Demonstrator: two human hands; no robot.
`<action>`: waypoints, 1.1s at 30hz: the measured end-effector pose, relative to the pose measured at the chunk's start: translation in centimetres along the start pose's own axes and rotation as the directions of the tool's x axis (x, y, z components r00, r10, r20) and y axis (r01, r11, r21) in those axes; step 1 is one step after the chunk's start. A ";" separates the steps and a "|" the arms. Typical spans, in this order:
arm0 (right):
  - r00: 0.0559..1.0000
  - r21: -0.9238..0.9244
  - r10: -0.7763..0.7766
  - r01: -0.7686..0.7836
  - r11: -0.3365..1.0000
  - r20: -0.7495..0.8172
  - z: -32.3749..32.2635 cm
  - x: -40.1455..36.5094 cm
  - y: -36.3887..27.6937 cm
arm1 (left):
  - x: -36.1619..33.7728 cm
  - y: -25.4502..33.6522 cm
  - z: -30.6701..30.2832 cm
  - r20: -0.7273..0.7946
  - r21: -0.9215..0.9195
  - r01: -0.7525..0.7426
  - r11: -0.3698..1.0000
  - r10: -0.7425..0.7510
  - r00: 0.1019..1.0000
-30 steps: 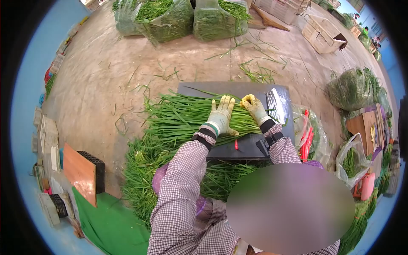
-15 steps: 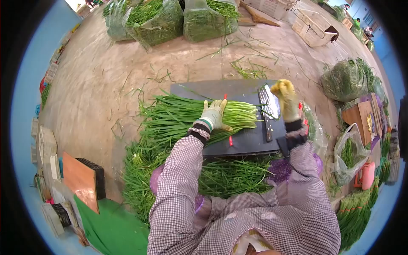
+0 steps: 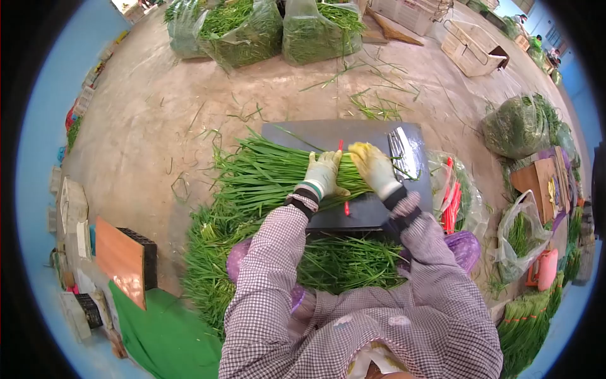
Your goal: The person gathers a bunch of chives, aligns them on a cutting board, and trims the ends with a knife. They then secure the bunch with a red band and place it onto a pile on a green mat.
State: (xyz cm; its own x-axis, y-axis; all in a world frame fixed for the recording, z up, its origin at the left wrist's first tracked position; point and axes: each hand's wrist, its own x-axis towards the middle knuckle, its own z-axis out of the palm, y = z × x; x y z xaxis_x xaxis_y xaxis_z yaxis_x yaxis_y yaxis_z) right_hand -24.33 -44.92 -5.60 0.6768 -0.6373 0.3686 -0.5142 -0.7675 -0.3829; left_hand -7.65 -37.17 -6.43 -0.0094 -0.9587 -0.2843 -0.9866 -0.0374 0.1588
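Note:
A thick bunch of garlic chives (image 3: pixel 265 170) lies across a dark board (image 3: pixel 290 129) in front of me, leaves to the left and pale stems to the right. My left hand (image 3: pixel 324 175), in a whitish glove, is closed over the bunch from above. Just right of it, my right hand (image 3: pixel 375 169), gloved with yellow fingers, curls over the stem end. A red strip (image 3: pixel 346 208) runs under the bunch, with its ends showing on both sides. Beside my right hand rests a wide-bladed knife (image 3: pixel 407 151); its handle is hidden by my arm.
Loose chives (image 3: pixel 344 262) pile up under and left of the board. Red strips (image 3: pixel 451 205) hang at its right. Filled plastic bags (image 3: pixel 322 38) and a crate (image 3: pixel 470 50) stand farther off. Tied bundles (image 3: pixel 530 322) lie at lower right.
My right hand has come left from above the knife onto the stem end of the chives. My left hand stays on the bunch. The view has shifted slightly.

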 end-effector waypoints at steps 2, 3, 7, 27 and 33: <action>0.993 -0.174 0.088 -0.101 0.980 -0.076 5.5 1.6 0.9 | 0.0 0.0 0.0 -0.004 0.000 -0.007 1.000 0.007 1.000; 0.990 -0.233 0.101 -0.121 0.965 -0.095 7.5 1.8 1.1 | 0.0 0.0 0.2 -0.005 -0.003 -0.005 1.000 0.005 1.000; 0.972 -0.262 0.211 -0.178 0.949 0.106 9.0 0.6 1.7 | 0.3 -0.4 1.9 -0.186 0.095 0.012 0.995 0.006 0.983; 0.852 -0.339 -0.006 0.215 0.916 0.523 2.7 -1.0 1.4 | 2.7 -1.3 -1.1 0.223 -0.083 -0.025 0.996 0.043 0.974; 0.893 -0.333 0.023 0.144 0.932 0.449 3.1 -1.2 1.4 | 2.5 -0.1 -2.3 0.292 -0.056 0.016 0.998 0.001 0.956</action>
State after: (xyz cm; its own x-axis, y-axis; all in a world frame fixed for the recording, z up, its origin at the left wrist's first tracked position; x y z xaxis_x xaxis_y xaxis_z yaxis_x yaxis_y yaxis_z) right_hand -24.23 -45.06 -9.21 0.8294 -0.5555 -0.0598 -0.5574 -0.8299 -0.0215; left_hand -7.22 -40.18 -5.02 -0.0576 -0.8347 -0.5477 -0.9759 -0.0687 0.2073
